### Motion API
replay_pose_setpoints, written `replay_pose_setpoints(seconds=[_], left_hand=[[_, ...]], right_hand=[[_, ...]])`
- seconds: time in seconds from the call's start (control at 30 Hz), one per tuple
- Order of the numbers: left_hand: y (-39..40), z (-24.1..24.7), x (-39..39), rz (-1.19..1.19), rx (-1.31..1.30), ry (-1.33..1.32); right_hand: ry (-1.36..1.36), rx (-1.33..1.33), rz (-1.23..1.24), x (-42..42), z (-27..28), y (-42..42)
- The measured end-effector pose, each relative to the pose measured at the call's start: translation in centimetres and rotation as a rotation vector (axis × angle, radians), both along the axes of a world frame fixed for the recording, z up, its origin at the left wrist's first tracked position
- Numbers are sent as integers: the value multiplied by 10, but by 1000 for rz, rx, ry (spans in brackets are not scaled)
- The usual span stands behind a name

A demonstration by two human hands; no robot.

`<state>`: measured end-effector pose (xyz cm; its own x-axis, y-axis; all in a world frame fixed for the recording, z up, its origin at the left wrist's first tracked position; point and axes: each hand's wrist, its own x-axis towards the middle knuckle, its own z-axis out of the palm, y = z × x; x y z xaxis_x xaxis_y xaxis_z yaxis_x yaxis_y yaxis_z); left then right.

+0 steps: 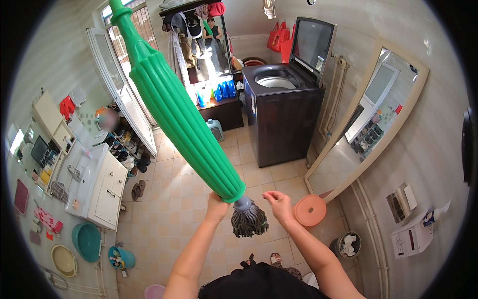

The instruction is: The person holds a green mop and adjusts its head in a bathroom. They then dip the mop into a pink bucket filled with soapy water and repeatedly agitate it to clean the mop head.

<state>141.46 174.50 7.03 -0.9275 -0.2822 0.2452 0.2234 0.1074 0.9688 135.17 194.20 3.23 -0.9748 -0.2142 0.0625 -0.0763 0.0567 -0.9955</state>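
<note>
A mop with a ribbed green plastic sleeve [186, 123] slants across the view, its top out of frame at the upper left. My left hand [217, 206] grips the lower end of the green sleeve, with the fingers partly hidden behind it. Below the sleeve a grey collar [242, 203] carries the dark, stringy mop head [249, 222], which hangs over the tiled floor. To the right of the mop head my right hand [278, 203] is raised, thumb and fingers drawn together, apart from the mop. Nothing can be made out between those fingers.
A dark top-loading washing machine [285, 123] stands ahead with its lid up. An orange stool [310, 210] and a waste bin [345, 244] are at the right, near a leaning mirror [373, 116]. At the left are a sink cabinet [106, 187], slippers [138, 190] and a blue bucket [121, 258].
</note>
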Motion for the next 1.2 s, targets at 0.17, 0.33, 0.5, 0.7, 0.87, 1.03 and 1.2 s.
replay_pose_setpoints(seconds=[0.17,0.33,0.5,0.7,0.87,1.03,1.2], left_hand=[[4,4,9,70,-42,-13],[13,2,9,66,18,18],[14,4,10,53,8,-8],[15,-2,8,37,-36,-11],[13,-13,4,22,-25,-49],[32,-10,-6,52,1,-14],[49,-23,-24,-33,-58,-18]], right_hand=[[119,67,13,2,3,14],[221,406,145,34,33,-10],[172,300,117,30,11,-9],[-190,-163,-39,1,-11,58],[-489,-354,-70,-3,-4,151],[-506,-296,-176,3,-12,235],[-419,-77,-375,-1,-64,335]])
